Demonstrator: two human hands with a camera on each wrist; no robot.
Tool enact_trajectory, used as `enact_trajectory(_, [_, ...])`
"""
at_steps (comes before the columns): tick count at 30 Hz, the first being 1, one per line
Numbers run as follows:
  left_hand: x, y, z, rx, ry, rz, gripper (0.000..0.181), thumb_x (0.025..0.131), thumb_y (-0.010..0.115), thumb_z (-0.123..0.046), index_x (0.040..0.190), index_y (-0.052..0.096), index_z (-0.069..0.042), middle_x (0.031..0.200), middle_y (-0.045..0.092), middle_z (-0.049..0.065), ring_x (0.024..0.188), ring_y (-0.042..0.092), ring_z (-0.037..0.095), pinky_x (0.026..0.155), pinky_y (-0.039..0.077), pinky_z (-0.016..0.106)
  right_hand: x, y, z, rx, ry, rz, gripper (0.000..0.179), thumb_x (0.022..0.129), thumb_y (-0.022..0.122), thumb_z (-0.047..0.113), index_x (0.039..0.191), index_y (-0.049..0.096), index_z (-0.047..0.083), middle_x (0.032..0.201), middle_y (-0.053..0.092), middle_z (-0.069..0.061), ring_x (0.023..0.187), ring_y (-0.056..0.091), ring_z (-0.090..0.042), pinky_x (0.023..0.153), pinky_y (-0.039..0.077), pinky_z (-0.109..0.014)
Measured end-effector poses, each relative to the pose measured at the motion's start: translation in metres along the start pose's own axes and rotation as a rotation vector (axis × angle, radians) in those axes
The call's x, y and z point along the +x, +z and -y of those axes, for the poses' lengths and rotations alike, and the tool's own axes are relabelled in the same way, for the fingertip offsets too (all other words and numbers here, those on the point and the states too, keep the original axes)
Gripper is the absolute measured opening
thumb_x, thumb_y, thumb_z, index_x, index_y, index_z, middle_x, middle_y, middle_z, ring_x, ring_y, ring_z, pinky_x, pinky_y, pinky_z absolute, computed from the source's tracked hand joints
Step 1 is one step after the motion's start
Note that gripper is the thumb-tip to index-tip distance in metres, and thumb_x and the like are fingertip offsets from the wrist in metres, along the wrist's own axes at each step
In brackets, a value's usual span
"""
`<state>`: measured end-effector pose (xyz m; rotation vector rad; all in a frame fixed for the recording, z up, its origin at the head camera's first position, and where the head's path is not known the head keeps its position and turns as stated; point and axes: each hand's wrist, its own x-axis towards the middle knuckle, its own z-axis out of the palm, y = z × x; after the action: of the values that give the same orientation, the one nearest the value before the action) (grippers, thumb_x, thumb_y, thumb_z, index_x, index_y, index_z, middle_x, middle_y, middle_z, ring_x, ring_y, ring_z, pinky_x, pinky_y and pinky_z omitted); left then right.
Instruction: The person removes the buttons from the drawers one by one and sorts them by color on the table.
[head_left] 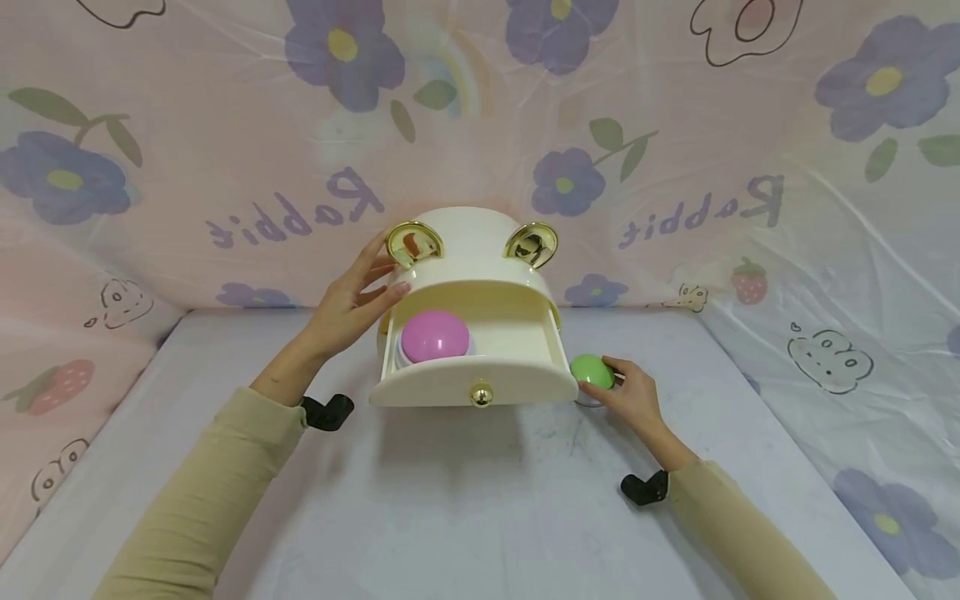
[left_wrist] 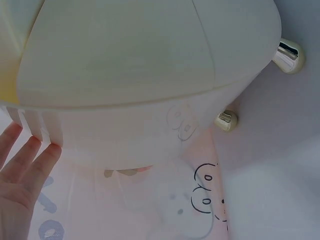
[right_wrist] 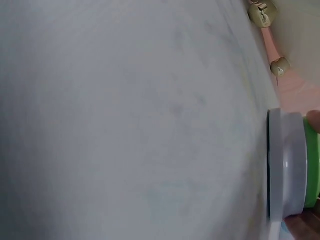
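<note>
A glossy white storage box (head_left: 474, 237) with two gold-rimmed ears stands near the back of the table, its drawer (head_left: 517, 382) pulled out. Inside the drawer, at its left end, sits a pink-domed buzzer button (head_left: 435, 337) on a white base. My left hand (head_left: 351, 296) rests against the box's upper left side by the ear, fingers extended; the left wrist view shows fingertips (left_wrist: 54, 150) at the white wall. Beside the drawer's right front corner, my right hand (head_left: 632, 396) grips a green-domed buzzer button (head_left: 591, 370) between thumb and fingers. Its white base (right_wrist: 292, 165) stands close over the table.
A gold ball knob (head_left: 481, 394) sits on the drawer front. Small gold feet (left_wrist: 227, 120) lift the box off the white table (head_left: 450, 517). Patterned cloth (head_left: 465, 133) hangs close behind the box and along both sides.
</note>
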<state>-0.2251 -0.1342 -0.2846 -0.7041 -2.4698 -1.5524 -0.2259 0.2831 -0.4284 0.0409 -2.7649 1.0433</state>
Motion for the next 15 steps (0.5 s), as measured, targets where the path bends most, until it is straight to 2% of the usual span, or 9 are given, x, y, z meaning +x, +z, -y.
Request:
enact_trajectory(2, [0.002, 0.0, 0.005, -0.003, -0.001, -0.005, 0.07, 0.092, 0.057, -0.027, 0.143, 0.014, -0.048, 0.142, 0.039, 0.008, 0.134, 0.036, 0.024, 0.11, 0.035, 0.046, 0.0, 0.001, -0.001, 0.003, -0.003, -0.001, 0.072, 0.075, 0.076, 0.032, 0.13, 0.048, -0.005, 0.129, 0.051, -0.025, 0.117, 0.051, -0.038, 0.095, 0.049, -0.046])
enact_trajectory(9, [-0.006, 0.001, -0.021, -0.002, -0.015, 0.008, 0.071, 0.093, 0.054, -0.019, 0.149, 0.012, -0.029, 0.144, 0.035, 0.017, 0.136, 0.033, 0.032, 0.11, 0.033, 0.049, 0.0, -0.001, -0.001, 0.007, -0.02, 0.012, 0.073, 0.076, 0.075, 0.031, 0.131, 0.046, -0.006, 0.131, 0.049, -0.025, 0.119, 0.048, -0.038, 0.097, 0.047, -0.046])
enact_trajectory(15, [-0.007, 0.0, -0.023, 0.014, -0.028, 0.01, 0.07, 0.094, 0.053, -0.018, 0.15, 0.011, -0.024, 0.143, 0.035, 0.018, 0.135, 0.034, 0.033, 0.109, 0.034, 0.05, 0.0, -0.004, 0.001, -0.027, -0.022, 0.037, 0.075, 0.077, 0.074, 0.036, 0.133, 0.043, -0.003, 0.133, 0.047, -0.025, 0.121, 0.046, -0.039, 0.1, 0.044, -0.049])
